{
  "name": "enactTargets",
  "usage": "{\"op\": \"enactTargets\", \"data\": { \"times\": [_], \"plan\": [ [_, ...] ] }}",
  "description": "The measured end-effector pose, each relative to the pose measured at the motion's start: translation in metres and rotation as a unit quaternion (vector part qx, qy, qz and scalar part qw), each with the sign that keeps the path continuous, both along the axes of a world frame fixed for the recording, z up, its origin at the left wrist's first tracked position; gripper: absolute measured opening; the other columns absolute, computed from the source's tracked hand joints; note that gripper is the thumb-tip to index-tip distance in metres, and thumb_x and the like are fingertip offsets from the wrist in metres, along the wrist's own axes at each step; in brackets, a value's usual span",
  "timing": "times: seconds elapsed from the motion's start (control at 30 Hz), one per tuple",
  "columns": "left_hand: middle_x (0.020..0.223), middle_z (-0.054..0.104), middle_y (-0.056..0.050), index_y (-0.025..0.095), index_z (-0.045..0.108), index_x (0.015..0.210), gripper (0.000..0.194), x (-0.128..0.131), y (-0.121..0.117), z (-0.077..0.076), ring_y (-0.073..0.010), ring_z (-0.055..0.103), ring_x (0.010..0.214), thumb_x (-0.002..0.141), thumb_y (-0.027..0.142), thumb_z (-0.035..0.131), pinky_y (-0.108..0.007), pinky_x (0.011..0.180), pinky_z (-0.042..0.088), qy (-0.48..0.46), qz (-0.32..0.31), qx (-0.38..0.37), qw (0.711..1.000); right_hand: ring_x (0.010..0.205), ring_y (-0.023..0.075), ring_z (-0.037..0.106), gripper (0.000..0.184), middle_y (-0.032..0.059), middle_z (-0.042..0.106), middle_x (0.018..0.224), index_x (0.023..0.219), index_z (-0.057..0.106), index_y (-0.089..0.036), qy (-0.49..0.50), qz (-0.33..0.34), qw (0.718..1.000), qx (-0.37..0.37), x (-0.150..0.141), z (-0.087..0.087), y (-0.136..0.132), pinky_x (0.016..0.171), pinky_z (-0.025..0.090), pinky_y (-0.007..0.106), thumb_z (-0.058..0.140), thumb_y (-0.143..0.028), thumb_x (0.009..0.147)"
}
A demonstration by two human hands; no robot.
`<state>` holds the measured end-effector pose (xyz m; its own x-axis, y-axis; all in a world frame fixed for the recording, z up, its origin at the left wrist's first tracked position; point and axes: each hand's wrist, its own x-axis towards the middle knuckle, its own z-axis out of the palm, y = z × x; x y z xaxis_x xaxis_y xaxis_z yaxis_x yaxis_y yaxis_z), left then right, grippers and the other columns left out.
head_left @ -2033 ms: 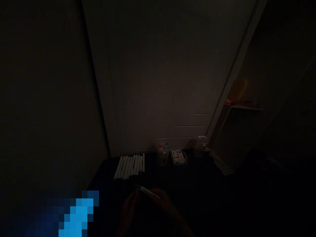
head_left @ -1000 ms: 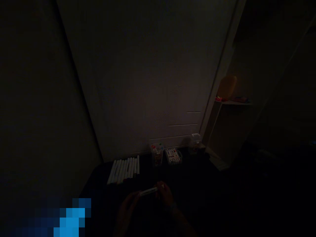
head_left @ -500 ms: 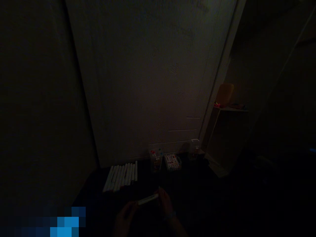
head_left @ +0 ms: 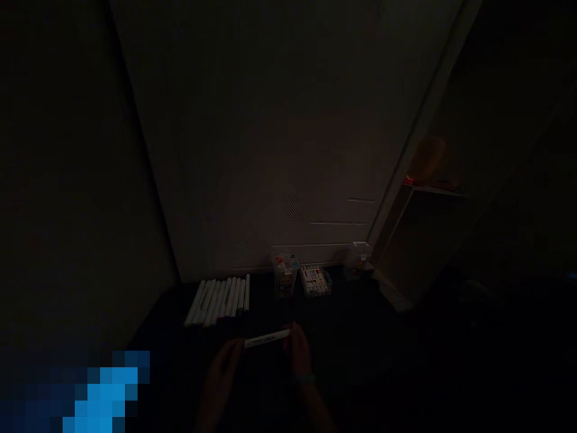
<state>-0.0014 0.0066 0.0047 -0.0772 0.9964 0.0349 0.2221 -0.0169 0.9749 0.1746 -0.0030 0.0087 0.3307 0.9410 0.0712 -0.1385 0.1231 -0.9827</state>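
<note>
A white marker pen (head_left: 267,338) with dark print lies nearly level between my two hands. My left hand (head_left: 225,359) is closed on its left end, and my right hand (head_left: 298,352) grips the right end. Dim light hides the exact placing of the fingers. Beyond my left hand, several white markers (head_left: 219,300) lie side by side in a row on the dark surface (head_left: 342,337). Past my right hand stands a clear plastic case (head_left: 285,276) with red and blue bits at its top. Beside it is a flat case of markers (head_left: 315,281).
Another clear container (head_left: 357,261) stands farther right by the pale wall panel (head_left: 252,150). A box-like stand (head_left: 428,240) rises at the right, with an orange rounded object (head_left: 429,157) on top. A blue pixelated patch covers the lower left corner.
The view has tilted down slightly, so the markers and cases appear higher. Both hands still hold the marker, which now shows its printed side more clearly.
</note>
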Motion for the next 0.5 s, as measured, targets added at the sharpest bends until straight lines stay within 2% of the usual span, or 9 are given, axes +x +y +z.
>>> {"op": "enactTargets", "data": {
  "times": [0.17, 0.27, 0.37, 0.5],
  "plan": [
    [0.09, 0.062, -0.004, 0.017, 0.057, 0.09, 0.044, 0.0, -0.003, 0.012, -0.0214, 0.056, 0.089, 0.065, 0.054, 0.053, -0.033, 0.082, 0.042, -0.034, 0.035, 0.02, 0.999, 0.058, 0.0119, 0.041, 0.04, -0.0002, 0.046, 0.063, 0.082, 0.056, -0.02, -0.013, -0.009, 1.0, 0.014, -0.006, 0.001, -0.001, 0.056, 0.036, 0.023, 0.037, -0.055, 0.079],
    [0.085, 0.063, -0.003, 0.018, 0.057, 0.087, 0.041, 0.001, -0.006, 0.019, -0.0203, 0.057, 0.083, 0.065, 0.053, 0.054, -0.031, 0.078, 0.044, -0.035, 0.025, 0.021, 0.999, 0.058, 0.0116, 0.041, 0.038, -0.0001, 0.047, 0.064, 0.082, 0.056, -0.019, -0.009, -0.013, 1.0, 0.007, -0.008, -0.002, -0.002, 0.055, 0.035, 0.022, 0.037, -0.052, 0.08],
    [0.082, 0.063, -0.003, 0.018, 0.057, 0.086, 0.038, 0.002, -0.008, 0.018, -0.0199, 0.057, 0.083, 0.067, 0.051, 0.053, -0.03, 0.077, 0.044, -0.035, 0.007, 0.021, 0.999, 0.058, 0.0118, 0.041, 0.037, -0.0006, 0.045, 0.062, 0.084, 0.055, -0.019, -0.017, -0.035, 0.999, 0.005, -0.007, -0.005, -0.003, 0.056, 0.035, 0.023, 0.036, -0.051, 0.081],
    [0.08, 0.062, -0.003, 0.018, 0.057, 0.084, 0.037, 0.003, -0.006, 0.009, -0.0188, 0.057, 0.08, 0.069, 0.051, 0.051, -0.03, 0.077, 0.043, -0.016, -0.004, 0.033, 0.999, 0.057, 0.0117, 0.04, 0.037, -0.0009, 0.044, 0.062, 0.085, 0.055, -0.019, -0.029, -0.051, 0.998, 0.004, -0.005, -0.005, -0.004, 0.055, 0.034, 0.023, 0.035, -0.05, 0.082]
  ]
}}
